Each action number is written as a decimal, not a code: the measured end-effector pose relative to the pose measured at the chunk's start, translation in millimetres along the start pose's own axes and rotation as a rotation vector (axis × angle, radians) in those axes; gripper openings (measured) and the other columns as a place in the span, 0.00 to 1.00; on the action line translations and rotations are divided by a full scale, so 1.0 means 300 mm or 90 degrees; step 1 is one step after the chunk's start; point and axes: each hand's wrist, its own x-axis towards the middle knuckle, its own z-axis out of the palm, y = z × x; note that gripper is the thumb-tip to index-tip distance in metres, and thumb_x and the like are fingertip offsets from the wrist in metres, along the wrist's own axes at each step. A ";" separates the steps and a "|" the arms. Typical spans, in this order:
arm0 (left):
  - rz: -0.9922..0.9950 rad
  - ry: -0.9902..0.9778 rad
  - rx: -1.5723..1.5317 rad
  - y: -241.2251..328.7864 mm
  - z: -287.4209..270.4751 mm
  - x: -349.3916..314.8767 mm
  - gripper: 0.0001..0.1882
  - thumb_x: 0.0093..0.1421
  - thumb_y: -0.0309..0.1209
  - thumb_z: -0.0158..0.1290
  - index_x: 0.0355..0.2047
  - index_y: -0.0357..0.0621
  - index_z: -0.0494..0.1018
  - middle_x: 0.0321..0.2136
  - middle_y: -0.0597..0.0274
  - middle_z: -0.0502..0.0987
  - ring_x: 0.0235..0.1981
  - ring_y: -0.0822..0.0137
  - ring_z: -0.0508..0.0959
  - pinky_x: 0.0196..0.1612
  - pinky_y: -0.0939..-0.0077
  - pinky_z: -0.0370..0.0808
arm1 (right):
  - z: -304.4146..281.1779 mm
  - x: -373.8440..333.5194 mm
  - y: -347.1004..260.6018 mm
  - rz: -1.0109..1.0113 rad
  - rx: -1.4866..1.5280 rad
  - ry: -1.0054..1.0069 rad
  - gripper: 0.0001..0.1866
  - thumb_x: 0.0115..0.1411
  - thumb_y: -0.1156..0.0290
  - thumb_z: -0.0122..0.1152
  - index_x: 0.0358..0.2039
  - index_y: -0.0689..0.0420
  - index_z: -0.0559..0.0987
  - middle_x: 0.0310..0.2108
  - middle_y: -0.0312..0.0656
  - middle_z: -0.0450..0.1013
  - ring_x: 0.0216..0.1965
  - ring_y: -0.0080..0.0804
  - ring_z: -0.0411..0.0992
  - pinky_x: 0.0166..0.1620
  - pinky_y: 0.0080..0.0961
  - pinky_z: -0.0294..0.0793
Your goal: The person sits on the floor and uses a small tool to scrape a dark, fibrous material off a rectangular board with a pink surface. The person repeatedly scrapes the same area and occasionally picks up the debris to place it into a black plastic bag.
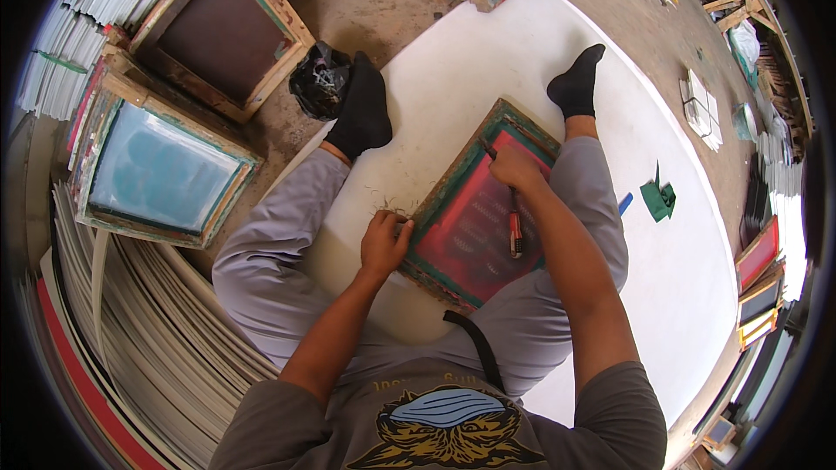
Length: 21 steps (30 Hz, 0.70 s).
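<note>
A screen-printing frame with red mesh and a green border lies tilted between my legs. Its wooden edge is worn, and pale leaf-like patterns show on the mesh. My left hand grips the frame's left edge with curled fingers, beside some thin dark shreds. Over the upper right of the mesh, my right hand is closed round a slim dark tool, whose kind I cannot make out. Just below that hand is a red-and-black utility knife, apparently resting on the mesh.
I sit on a large white sheet. Other screen frames lean at the left, near a black plastic bag. Stacked sheets fill the lower left. A green scrap and a blue object lie right of my leg.
</note>
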 end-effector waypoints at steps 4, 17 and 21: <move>0.006 0.010 -0.003 -0.011 -0.002 -0.005 0.14 0.65 0.42 0.59 0.38 0.42 0.81 0.41 0.54 0.78 0.43 0.52 0.80 0.45 0.61 0.78 | -0.016 -0.018 -0.048 -0.014 -0.022 0.015 0.19 0.60 0.66 0.53 0.46 0.60 0.84 0.49 0.59 0.79 0.51 0.55 0.79 0.51 0.52 0.78; -0.005 0.008 -0.016 0.009 -0.014 -0.004 0.14 0.65 0.42 0.59 0.38 0.43 0.81 0.40 0.55 0.78 0.41 0.53 0.80 0.43 0.61 0.78 | -0.038 0.006 -0.022 0.081 0.314 -0.188 0.29 0.68 0.45 0.57 0.38 0.66 0.80 0.36 0.54 0.80 0.37 0.51 0.82 0.41 0.54 0.81; -0.005 0.005 -0.033 0.004 -0.009 -0.002 0.14 0.65 0.41 0.58 0.38 0.43 0.81 0.40 0.55 0.78 0.41 0.53 0.81 0.42 0.62 0.78 | -0.006 0.045 0.043 0.074 0.462 -0.274 0.31 0.68 0.43 0.56 0.43 0.66 0.77 0.37 0.53 0.78 0.34 0.51 0.81 0.39 0.57 0.81</move>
